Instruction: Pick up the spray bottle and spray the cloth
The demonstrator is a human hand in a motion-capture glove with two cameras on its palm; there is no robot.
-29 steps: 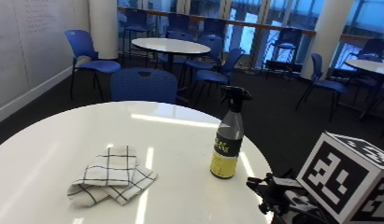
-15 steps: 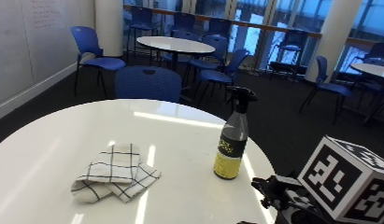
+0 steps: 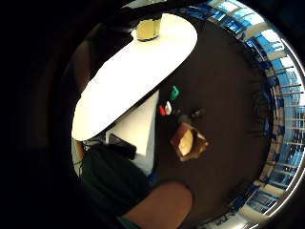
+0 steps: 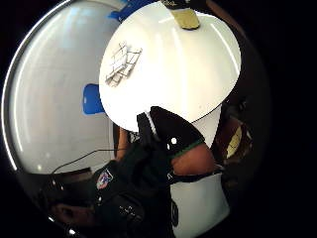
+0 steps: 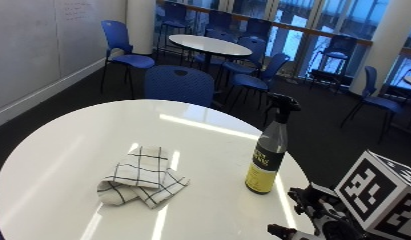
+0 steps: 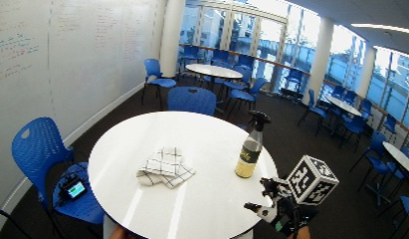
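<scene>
The grey, yellow-labelled spray bottle stands untouched near the round white table's right edge, the folded checked cloth mid-table; whether the gloved right hand is open cannot be told.

1. Setting: a large shared meeting or cafeteria-style room in an office or campus building.
2. Furniture: several round white tables, each ringed by blue moulded chairs on thin metal legs.
3. Walls: one long whiteboard wall covered with handwriting.
4. Glazing: floor-to-ceiling windows behind a railing.
5. Floor: dark carpet.
</scene>
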